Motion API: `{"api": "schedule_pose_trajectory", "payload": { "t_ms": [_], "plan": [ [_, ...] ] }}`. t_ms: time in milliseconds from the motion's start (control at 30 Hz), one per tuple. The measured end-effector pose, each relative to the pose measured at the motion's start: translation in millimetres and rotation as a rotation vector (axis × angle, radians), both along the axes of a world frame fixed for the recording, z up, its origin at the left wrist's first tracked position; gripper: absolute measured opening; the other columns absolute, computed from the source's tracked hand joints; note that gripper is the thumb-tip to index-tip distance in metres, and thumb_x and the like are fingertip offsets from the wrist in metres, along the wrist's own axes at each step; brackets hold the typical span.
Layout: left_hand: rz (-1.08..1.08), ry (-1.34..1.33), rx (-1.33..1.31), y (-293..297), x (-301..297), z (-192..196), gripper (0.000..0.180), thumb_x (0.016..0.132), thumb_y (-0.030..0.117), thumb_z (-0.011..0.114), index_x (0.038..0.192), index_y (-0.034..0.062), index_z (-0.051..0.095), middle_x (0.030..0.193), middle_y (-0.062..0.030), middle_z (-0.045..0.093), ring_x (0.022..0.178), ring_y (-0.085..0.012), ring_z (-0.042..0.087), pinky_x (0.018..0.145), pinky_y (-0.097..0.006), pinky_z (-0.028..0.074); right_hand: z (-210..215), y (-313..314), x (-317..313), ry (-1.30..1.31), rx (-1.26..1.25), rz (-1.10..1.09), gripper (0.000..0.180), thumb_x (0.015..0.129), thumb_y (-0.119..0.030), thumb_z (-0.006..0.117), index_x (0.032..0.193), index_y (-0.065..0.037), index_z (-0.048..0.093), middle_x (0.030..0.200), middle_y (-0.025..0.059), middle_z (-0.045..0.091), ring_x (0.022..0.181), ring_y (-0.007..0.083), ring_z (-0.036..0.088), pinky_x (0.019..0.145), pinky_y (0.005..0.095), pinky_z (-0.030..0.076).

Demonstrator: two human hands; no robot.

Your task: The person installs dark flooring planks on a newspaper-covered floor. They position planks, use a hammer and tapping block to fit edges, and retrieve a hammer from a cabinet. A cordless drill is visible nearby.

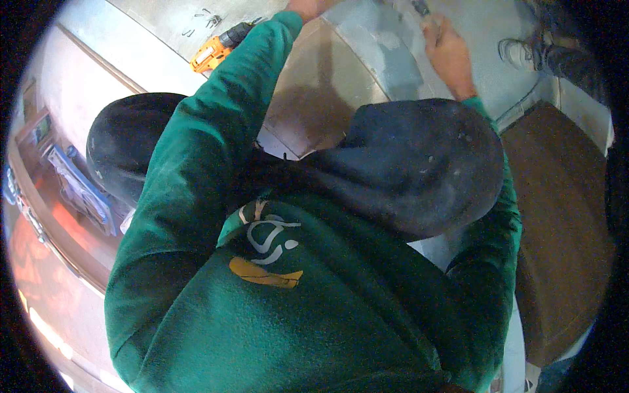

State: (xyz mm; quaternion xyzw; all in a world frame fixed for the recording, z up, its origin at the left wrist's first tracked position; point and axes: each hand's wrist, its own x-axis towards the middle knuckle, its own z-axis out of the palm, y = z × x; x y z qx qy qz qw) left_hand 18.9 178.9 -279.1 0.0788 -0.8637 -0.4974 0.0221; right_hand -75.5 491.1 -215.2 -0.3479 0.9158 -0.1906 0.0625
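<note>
Head view | your right hand (449, 56) clenched on a dark tool, probably steadying it | left hand (306, 8) cropped, grip unclear | orange drill (216, 51) parked nearby.

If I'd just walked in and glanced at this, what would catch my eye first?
Most likely the green hoodie filling the middle and bottom of the view, both sleeves stretched upward. Next, the orange power drill lying at upper left, beside the left sleeve. At top right, the right hand grips a small dark tool over the grey surface.
</note>
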Motion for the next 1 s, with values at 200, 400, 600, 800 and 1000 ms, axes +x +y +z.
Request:
{"api": "schedule_pose_trajectory", "payload": {
  "t_ms": [200, 400, 600, 800, 1000],
  "plan": [
    [0.029, 0.041, -0.102, 7.4, 12.6, -1.5, 0.051, 0.090, 0.027, 0.074, 0.133, 0.0026, 0.060, 0.118, -0.0254, 0.068, 0.114, -0.0430, 0.063, 0.097, -0.049, 0.050, -76.8, 24.2, 43.0, -0.258, 0.178, -0.272, 0.036, 0.104, -0.040, 0.054, 0.116, -0.006, 0.057, 0.102, 0.0264, 0.072, 0.095, 0.0508, 0.068, 0.082, 0.0593, 0.054],
    [0.018, 0.231, -0.088, 19.1, 18.2, -7.7, 0.058, 0.091, 0.021, 0.072, 0.143, 0.0042, 0.053, 0.130, -0.0247, 0.064, 0.118, -0.0450, 0.061, 0.101, -0.049, 0.048, -117.9, 36.3, 50.6, -0.078, 0.033, -0.272, 0.042, 0.103, -0.044, 0.055, 0.115, -0.004, 0.057, 0.105, 0.0272, 0.068, 0.094, 0.0486, 0.066, 0.083, 0.0583, 0.053],
    [-0.012, 0.121, -0.009, 22.9, 20.4, 3.0, 0.066, 0.094, 0.024, 0.069, 0.153, 0.0076, 0.043, 0.135, -0.0250, 0.061, 0.125, -0.0449, 0.056, 0.106, -0.050, 0.045, -32.9, -28.9, -7.5, -0.449, -0.236, -0.160, 0.045, 0.100, -0.039, 0.065, 0.125, -0.002, 0.063, 0.101, 0.0149, 0.071, 0.086, 0.0245, 0.066, 0.079, 0.0395, 0.054],
    [-0.098, 0.277, -0.039, 19.0, 8.6, -30.8, 0.071, 0.093, 0.025, 0.068, 0.156, 0.0079, 0.040, 0.140, -0.0254, 0.056, 0.125, -0.0484, 0.054, 0.111, -0.050, 0.042, 177.4, -130.7, 3.9, -0.130, 0.003, 0.501, 0.040, 0.097, -0.026, 0.066, 0.128, -0.001, 0.064, 0.099, 0.0277, 0.069, 0.083, 0.0408, 0.068, 0.076, 0.0462, 0.055],
    [0.125, 0.308, -0.250, 14.2, 13.2, -35.5, 0.059, 0.085, 0.015, 0.075, 0.140, 0.0046, 0.057, 0.124, -0.0256, 0.065, 0.116, -0.0440, 0.061, 0.101, -0.049, 0.048, 153.9, -144.4, -6.4, 0.045, 0.409, 0.559, 0.024, 0.088, -0.020, 0.066, 0.087, 0.003, 0.073, 0.086, 0.0280, 0.070, 0.085, 0.0462, 0.069, 0.078, 0.0532, 0.055]
  ]
}}
